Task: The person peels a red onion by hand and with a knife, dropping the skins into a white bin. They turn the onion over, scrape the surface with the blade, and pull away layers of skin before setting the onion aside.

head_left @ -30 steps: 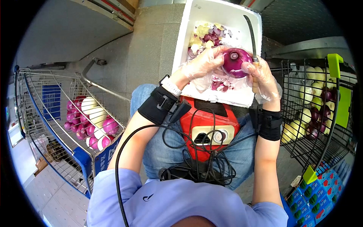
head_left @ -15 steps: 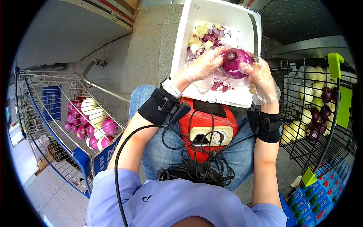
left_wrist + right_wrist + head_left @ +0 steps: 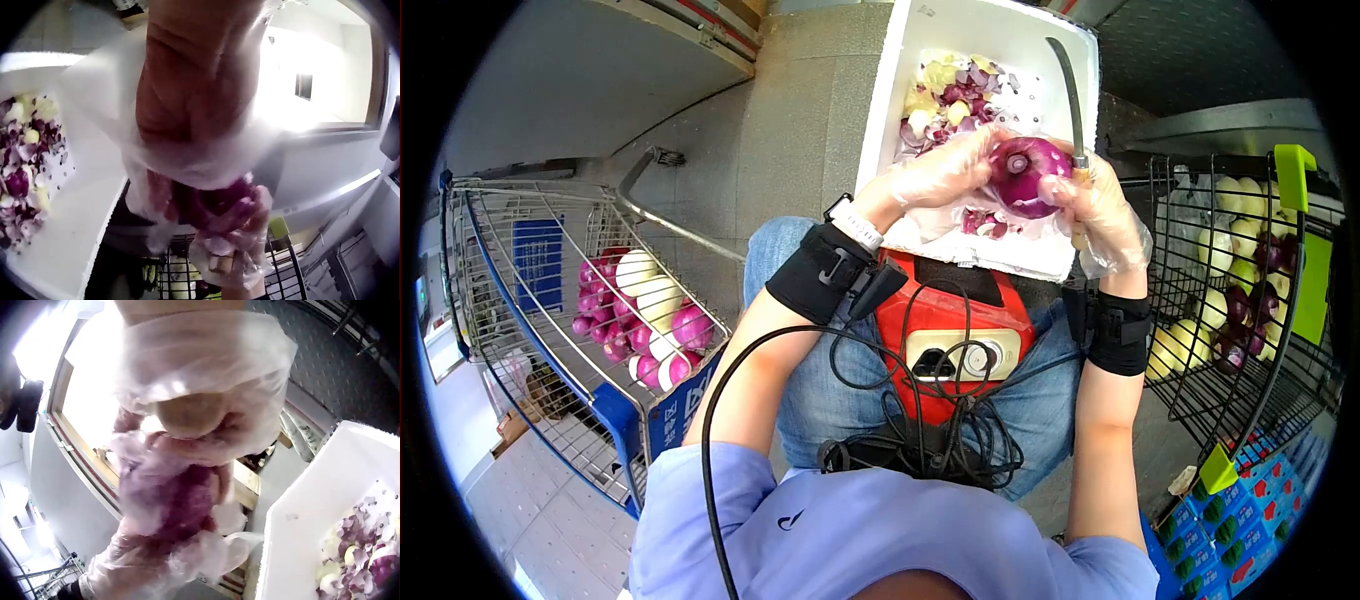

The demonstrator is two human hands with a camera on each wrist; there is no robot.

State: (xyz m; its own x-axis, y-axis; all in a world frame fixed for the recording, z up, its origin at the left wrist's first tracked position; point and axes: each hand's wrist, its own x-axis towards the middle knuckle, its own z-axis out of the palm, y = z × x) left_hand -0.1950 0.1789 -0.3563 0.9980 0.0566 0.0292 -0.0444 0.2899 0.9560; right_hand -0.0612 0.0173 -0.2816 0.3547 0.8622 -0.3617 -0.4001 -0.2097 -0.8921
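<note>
I read this as peeling, partway through. Red onion (image 3: pixel 1028 180) is between the hands, stalk or root end up, its visible face smooth and glossy; I can't tell if any outer skin is left. Left hand (image 3: pixel 940 172) holds its left side, fingertips hidden. Right hand (image 3: pixel 1105 205) has fingers round the handle of the curved knife (image 3: pixel 1072 100), blade pointing away from the body, thumb pressed on the onion.

Done, as I judge it: skin scraps (image 3: pixel 962 95) are piled beyond the left hand in the foam box (image 3: pixel 990 30). Left: finish this one. More onions sit either side: cart onions (image 3: pixel 692 327) well left of the left hand, basket onions (image 3: pixel 1238 302) right of the right hand. I can't confirm which lot is peeled.

Versus half a second ago: onion turned slightly, knife tip leans further left, left hand lies flatter against the onion. Scrap pile looks unchanged to me.
</note>
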